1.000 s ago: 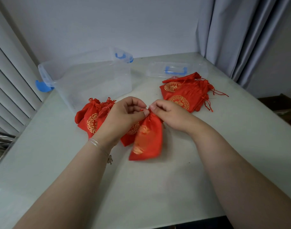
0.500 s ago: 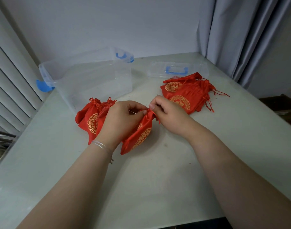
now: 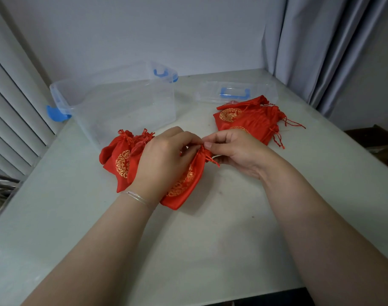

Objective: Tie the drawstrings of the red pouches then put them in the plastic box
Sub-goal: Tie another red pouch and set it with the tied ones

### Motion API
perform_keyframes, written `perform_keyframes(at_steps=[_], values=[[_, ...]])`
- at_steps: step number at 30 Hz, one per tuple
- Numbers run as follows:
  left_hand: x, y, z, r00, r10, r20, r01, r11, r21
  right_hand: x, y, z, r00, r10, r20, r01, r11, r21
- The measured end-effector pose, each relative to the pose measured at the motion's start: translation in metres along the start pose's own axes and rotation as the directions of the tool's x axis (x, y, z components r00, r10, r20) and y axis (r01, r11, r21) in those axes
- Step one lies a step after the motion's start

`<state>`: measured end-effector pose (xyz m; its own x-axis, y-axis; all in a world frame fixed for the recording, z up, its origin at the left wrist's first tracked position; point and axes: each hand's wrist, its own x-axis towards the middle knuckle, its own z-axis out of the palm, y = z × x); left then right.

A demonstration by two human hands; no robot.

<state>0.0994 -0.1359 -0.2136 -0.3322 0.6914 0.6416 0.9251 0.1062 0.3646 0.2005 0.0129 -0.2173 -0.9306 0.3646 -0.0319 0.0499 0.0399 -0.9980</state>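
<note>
Both hands meeting, left hand and right hand pinching pouch drawstring

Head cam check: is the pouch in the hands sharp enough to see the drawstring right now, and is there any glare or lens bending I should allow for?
Head view: the held pouch is sharp, its drawstring visible between left hand and right hand; light is soft and even, with only faint shadows on the table; the clear plastic box shows mild sheen, no harsh glare; wide-angle bending slants the curtain at the edge.
</note>
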Motion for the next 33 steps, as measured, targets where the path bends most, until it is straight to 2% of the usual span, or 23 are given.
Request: perform_keyframes(at_steps=[8,12,15,18,22,27,30,33], values=[[0.002,-0.002,-0.001,0.997,0.083,-0.002,-0.082,0.996,0.034,-0.002,-0.001,-0.004,1.000,-0.013,0.021,0.013,1.000,-0.026],[0.001,-0.004,-0.001,0.990,0.142,0.020,-0.144,0.984,0.110,-0.001,-0.001,0.002,0.996,-0.089,0.004,0.088,0.971,-0.222],[0.000,-0.006,0.001,0.986,0.163,0.036,-0.167,0.966,0.196,0.001,0.001,0.010,0.992,-0.127,-0.018,0.107,0.896,-0.430],[0.002,-0.007,0.000,0.993,0.118,0.021,-0.120,0.967,0.223,-0.001,-0.001,0.013,0.982,-0.180,-0.050,0.107,0.764,-0.636],[0.000,-0.008,0.002,0.998,0.059,0.029,-0.063,0.980,0.189,-0.002,-0.003,0.013,0.974,-0.221,-0.059,0.108,0.672,-0.732],[0.001,-0.005,0.007,0.994,0.090,0.059,-0.101,0.969,0.226,-0.002,-0.005,0.013,0.966,-0.246,-0.082,0.087,0.604,-0.792],[0.001,-0.003,0.005,0.998,-0.005,0.058,-0.004,0.988,0.152,-0.002,-0.003,0.014,0.930,-0.353,-0.099,0.138,0.587,-0.798],[0.000,-0.001,-0.001,0.965,-0.181,0.190,0.206,0.971,-0.121,0.001,0.001,0.012,0.892,-0.436,-0.119,0.209,0.631,-0.747]])
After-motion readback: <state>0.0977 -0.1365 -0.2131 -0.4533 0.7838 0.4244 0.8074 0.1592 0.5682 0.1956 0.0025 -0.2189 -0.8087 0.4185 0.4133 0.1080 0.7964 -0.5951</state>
